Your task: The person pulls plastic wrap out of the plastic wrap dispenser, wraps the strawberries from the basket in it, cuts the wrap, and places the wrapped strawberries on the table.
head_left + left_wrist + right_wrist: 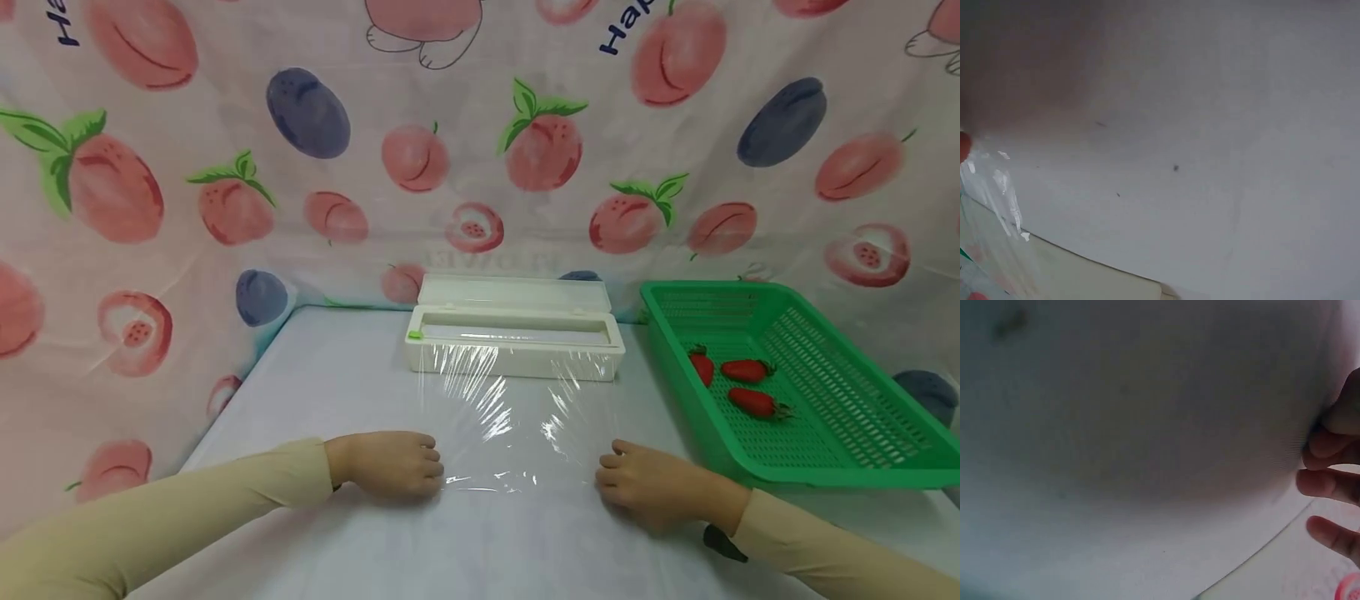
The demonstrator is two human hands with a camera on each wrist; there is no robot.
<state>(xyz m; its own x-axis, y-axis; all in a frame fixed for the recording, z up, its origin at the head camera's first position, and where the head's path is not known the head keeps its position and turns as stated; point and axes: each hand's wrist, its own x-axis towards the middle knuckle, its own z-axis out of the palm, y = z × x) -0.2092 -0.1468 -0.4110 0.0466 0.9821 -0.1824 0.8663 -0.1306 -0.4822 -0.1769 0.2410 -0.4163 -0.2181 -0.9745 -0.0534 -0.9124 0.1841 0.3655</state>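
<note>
A sheet of clear cling film stretches from a white cling film dispenser toward the front of the table. At its near left corner the left hand pinches the film with curled fingers. On the opposite corner the right hand pinches it too; in the right wrist view its thumb and index finger meet while the other fingers stand apart. The dispenser's lid is raised, and a small green slider sits at its left end. In the left wrist view only one fingertip shows beside the film.
To the right stands a green plastic basket holding several red strawberry-like fruits. A white cloth covers the table. Behind it hangs a fruit-printed curtain. A dark strap hangs below the right wrist.
</note>
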